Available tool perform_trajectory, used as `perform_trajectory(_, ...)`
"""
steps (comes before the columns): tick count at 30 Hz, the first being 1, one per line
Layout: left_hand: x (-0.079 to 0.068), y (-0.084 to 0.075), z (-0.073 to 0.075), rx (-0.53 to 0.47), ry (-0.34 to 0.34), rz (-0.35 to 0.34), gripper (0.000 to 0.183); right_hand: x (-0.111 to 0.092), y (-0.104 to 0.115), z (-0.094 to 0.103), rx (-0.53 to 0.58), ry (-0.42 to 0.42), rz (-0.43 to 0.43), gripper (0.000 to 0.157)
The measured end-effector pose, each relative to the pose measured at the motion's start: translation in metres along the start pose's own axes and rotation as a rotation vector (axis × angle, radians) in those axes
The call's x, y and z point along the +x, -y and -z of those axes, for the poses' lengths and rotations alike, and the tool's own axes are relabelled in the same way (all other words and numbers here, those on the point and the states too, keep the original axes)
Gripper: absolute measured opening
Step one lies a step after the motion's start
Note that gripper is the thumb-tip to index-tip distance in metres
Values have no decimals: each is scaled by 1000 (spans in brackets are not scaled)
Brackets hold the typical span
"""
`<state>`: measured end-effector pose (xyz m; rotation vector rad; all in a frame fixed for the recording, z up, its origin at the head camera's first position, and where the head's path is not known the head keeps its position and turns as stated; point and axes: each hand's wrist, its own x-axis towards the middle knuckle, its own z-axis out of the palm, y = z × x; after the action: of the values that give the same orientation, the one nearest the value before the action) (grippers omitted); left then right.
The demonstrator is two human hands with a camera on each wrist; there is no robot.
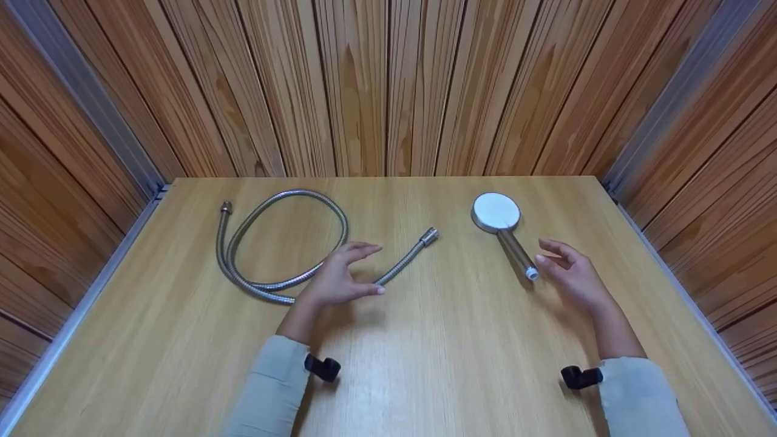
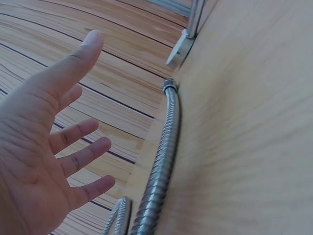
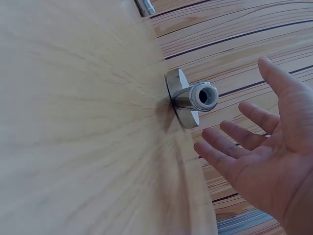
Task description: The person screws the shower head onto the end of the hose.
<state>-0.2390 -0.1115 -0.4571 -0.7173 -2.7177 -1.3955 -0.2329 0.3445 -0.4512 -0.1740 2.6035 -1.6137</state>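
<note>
A coiled metal shower hose (image 1: 344, 226) lies on the table at left, one loop with a fitting at each end. My left hand (image 1: 337, 279) hovers over its near part, thumb and fingers spread and holding nothing; in the left wrist view the hose (image 2: 159, 171) runs beside the fingers (image 2: 85, 159). Right of the hose lies a shower head (image 1: 496, 211), white face up, its handle angled toward me. Just right of the handle's threaded end (image 1: 532, 274) is my right hand (image 1: 570, 276), fingers apart and empty. The right wrist view shows the handle's open end (image 3: 204, 97).
The wooden table (image 1: 425, 358) is bounded by a plank wall (image 1: 388, 91) at the back and plank walls on both sides. One hose fitting (image 1: 226, 207) points to the back left, the other (image 1: 430, 237) toward the shower head. Black wrist cameras (image 1: 323, 368) stick out from both sleeves.
</note>
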Motion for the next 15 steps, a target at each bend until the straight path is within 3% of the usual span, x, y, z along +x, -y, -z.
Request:
perform_trajectory(8,11,6,-11,-66,67,39,72,9,-4,-5,162,15,-67,75)
perform_trajectory(15,23,6,-22,-127,64,76,72,14,-8,-7,243,1,-99,77)
